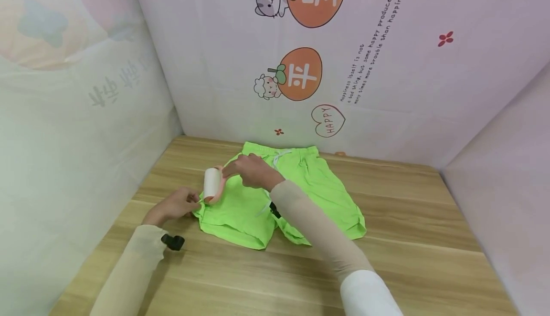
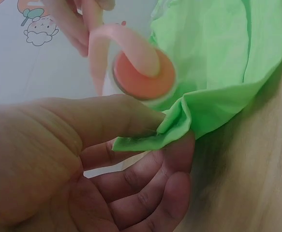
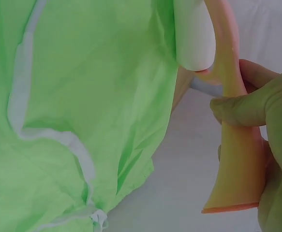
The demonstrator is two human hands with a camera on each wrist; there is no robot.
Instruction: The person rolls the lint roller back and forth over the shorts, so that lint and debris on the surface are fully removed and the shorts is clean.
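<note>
Bright green shorts with a white drawstring lie spread on the wooden table. My left hand pinches the hem at the left leg's outer corner between thumb and fingers, and the fabric edge folds up there in the left wrist view. My right hand grips the pink handle of a lint roller. Its white roll is at the left edge of the shorts, just above my left fingers. In the left wrist view the roll's orange end cap faces the camera.
A printed white cloth hangs behind the table, with plain cloth walls at left and right. Bare wooden tabletop lies right of the shorts and in front of them. A black wrist device is on my left sleeve.
</note>
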